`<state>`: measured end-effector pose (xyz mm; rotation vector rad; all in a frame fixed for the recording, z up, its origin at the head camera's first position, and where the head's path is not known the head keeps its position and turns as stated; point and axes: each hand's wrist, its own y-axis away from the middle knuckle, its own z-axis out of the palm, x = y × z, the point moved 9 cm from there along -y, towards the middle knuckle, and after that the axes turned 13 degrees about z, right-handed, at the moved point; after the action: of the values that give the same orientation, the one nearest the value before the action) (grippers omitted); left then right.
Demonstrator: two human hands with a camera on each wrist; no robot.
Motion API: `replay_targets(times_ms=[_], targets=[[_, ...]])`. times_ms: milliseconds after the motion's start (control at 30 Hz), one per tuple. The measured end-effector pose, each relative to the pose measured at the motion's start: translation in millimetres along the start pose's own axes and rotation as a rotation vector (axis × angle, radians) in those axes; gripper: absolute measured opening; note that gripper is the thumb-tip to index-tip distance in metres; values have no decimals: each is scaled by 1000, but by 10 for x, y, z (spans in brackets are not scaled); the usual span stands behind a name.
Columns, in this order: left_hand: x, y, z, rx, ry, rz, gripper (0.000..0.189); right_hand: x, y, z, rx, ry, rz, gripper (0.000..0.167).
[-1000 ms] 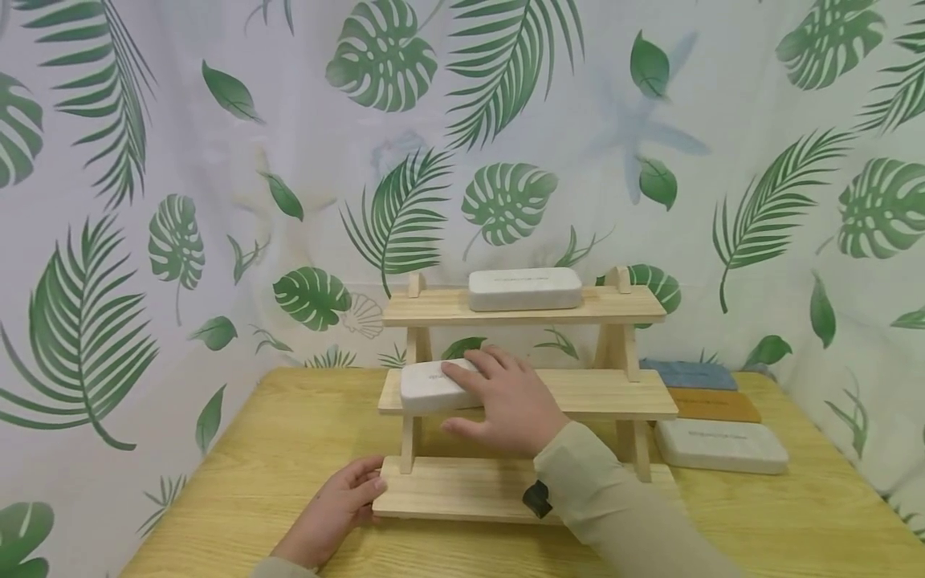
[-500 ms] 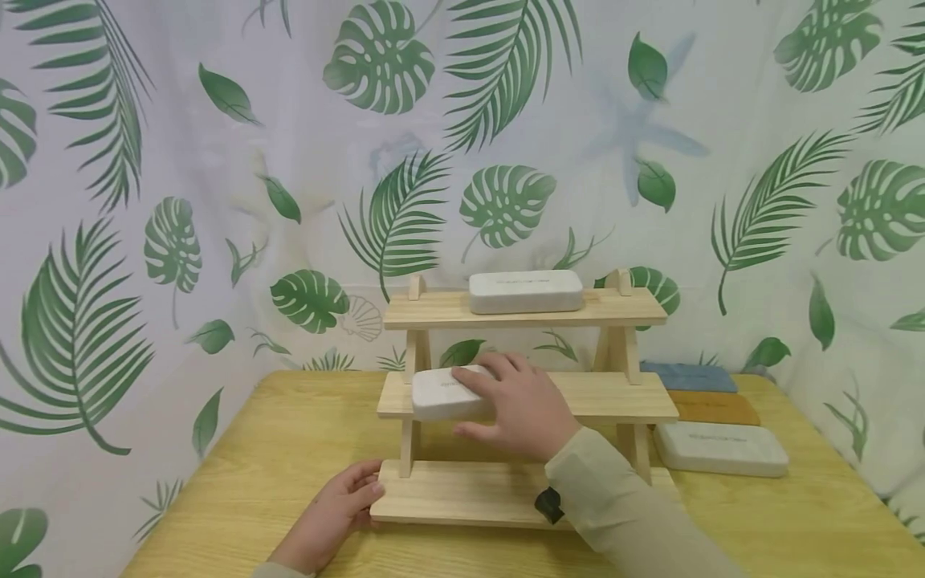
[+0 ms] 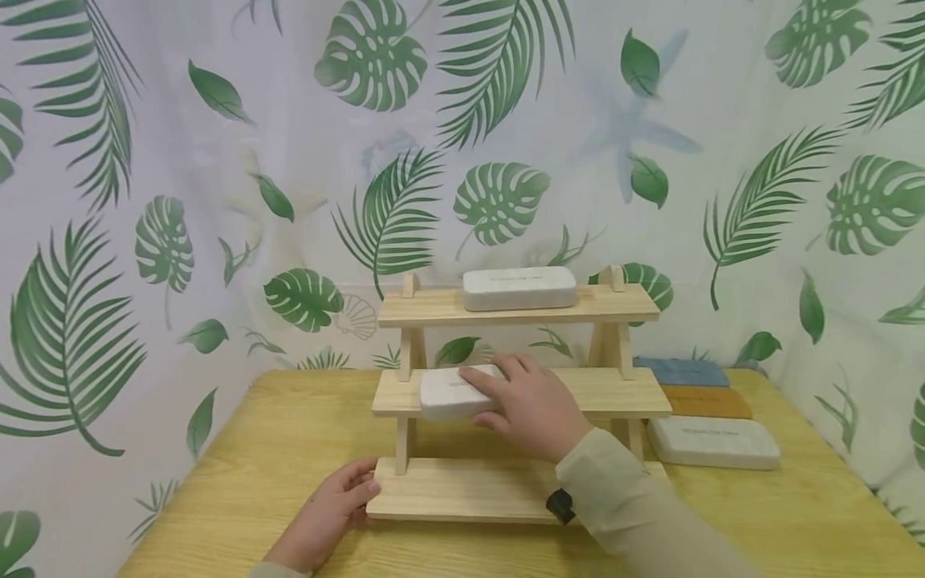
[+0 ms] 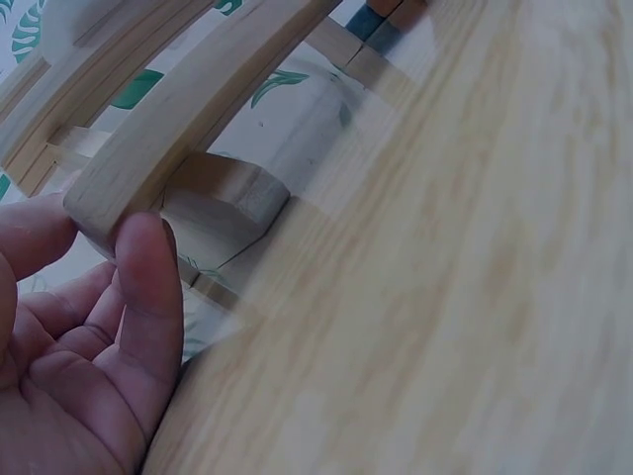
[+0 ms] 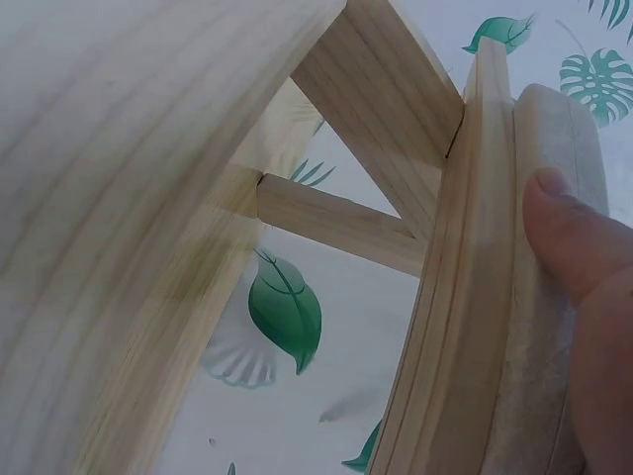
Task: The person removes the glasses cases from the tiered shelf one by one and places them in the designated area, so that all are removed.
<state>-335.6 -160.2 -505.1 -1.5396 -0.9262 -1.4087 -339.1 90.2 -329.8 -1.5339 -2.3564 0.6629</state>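
A three-tier wooden display stand (image 3: 462, 490) stands on the table. On its middle shelf (image 3: 621, 393) sits a white glasses case (image 3: 446, 395) with small lettering, left of centre. My right hand (image 3: 538, 409) grips this case, fingers over its top; in the right wrist view the thumb (image 5: 559, 223) presses the front side of the case (image 5: 542, 346). The hand covers the case's right end. Down at the left, my left hand (image 3: 325, 514) pinches the left end of the bottom shelf (image 4: 138, 178) between thumb and fingers.
Another white case (image 3: 519, 289) lies on the top shelf. To the right of the stand, a blue case (image 3: 682, 372), an orange-brown case (image 3: 708, 401) and a white case (image 3: 715, 443) lie in a row on the wooden table (image 3: 282, 433). A leaf-print curtain (image 3: 238, 185) hangs behind.
My right hand has slid the white glasses case a short way right along the middle shelf, and its thumb has come up against the case. My left hand keeps its hold on the bottom shelf.
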Motion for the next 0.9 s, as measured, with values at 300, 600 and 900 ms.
replay_targets(times_ms=[300, 600, 900], targets=[[-1, 6, -14, 4, -7, 2, 70, 33, 97, -95, 23, -25, -70, 64], [-36, 25, 25, 0, 14, 6, 69, 168, 253, -164, 51, -46, -83, 66], [-4, -11, -14, -1, -4, 18, 71, 336, 374, -404, 81, -57, -92, 64]])
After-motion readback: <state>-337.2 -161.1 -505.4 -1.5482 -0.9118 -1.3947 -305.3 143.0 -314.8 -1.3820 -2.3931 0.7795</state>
